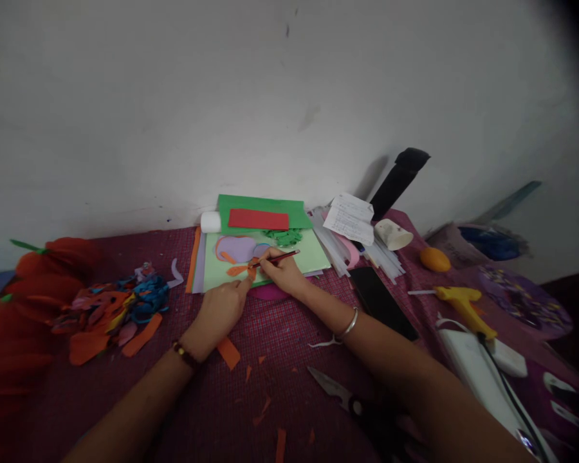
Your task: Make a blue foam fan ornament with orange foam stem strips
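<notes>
My right hand (282, 271) is closed round a dark red pencil (280, 257), its tip against a small orange paper cutout (252, 269). My left hand (222, 310) is closed with the index finger reaching to the same cutout, pinning it at its lower edge; the other fingers are partly hidden. Beneath both lies a stack of pale green paper (215, 273). On it, a lilac paper shape (238, 248) with a coloured rim sits beside another orange cutout (236, 271). Behind my right hand are small green paper pieces (284, 237).
Dark scissors (335, 389) lie near my right forearm, beside a black phone (383, 302). At right is a yellow glue gun (466, 308) with a cord. Colourful paper scraps (120, 308) and red paper pumpkins (53, 276) occupy the left. A wall (251, 116) stands behind.
</notes>
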Demonstrator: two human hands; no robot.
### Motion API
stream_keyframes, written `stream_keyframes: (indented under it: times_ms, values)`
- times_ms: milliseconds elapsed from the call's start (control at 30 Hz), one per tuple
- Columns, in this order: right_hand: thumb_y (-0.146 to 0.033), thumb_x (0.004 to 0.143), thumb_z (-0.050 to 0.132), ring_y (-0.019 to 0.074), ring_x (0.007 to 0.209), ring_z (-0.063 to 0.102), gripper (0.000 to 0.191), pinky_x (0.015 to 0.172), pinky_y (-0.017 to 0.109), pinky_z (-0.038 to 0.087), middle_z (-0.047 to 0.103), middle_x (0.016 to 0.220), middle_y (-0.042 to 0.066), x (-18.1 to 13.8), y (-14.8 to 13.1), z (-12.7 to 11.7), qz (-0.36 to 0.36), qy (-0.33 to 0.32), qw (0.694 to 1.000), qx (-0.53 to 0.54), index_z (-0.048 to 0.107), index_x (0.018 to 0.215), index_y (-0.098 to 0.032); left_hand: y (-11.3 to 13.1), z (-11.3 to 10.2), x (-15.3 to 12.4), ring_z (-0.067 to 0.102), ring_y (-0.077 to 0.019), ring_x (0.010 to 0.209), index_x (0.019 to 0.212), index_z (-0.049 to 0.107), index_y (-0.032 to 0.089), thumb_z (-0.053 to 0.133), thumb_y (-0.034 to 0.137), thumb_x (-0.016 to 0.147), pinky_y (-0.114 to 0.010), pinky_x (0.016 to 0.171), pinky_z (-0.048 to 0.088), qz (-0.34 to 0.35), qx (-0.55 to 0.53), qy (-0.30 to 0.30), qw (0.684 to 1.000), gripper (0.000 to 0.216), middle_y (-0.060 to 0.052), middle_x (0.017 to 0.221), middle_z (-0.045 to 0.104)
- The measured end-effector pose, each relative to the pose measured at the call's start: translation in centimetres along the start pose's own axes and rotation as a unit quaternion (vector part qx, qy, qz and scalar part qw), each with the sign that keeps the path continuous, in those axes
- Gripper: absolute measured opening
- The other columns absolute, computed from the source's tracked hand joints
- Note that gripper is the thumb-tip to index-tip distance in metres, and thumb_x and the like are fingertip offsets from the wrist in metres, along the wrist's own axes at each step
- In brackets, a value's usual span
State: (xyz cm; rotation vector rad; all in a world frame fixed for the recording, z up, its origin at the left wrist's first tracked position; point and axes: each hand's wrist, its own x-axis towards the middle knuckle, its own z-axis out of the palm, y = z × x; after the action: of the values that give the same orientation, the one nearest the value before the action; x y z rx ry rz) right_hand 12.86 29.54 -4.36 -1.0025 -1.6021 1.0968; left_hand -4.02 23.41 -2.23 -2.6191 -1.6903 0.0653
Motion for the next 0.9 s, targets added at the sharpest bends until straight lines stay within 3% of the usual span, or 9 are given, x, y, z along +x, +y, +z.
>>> stream_keyframes:
  times_ms: [733,900]
  values:
    - [-0.021,0.078,0.048,0.0121,0.052,0.047,0.010,0.050,0.022,0.038,0.054,0.057,-0.004,-0.2,-0.6,-0.7,0.024,0.047,0.999,-0.002,0.049,0.068,-0.020,0.1,0.0,0.0,0.068,-0.0202,0.083,0.130,0.050,0.019,0.034,0.017,0.094,-0.027,0.067,0.049,-0.010,0.010,-0.005,1.000,0.040,-0.011,0.098,0.070]
    - [-0.022,0.076,0.050,0.0124,0.053,0.050,0.009,0.051,0.023,0.040,0.055,0.057,-0.003,-0.5,-1.1,-0.6,0.024,0.027,0.999,0.017,0.050,0.067,-0.020,0.1,0.2,0.0,0.068,-0.0227,0.080,0.128,0.052,0.018,0.034,0.016,0.093,-0.030,0.064,0.049,-0.007,0.018,0.007,1.000,0.039,-0.010,0.094,0.071]
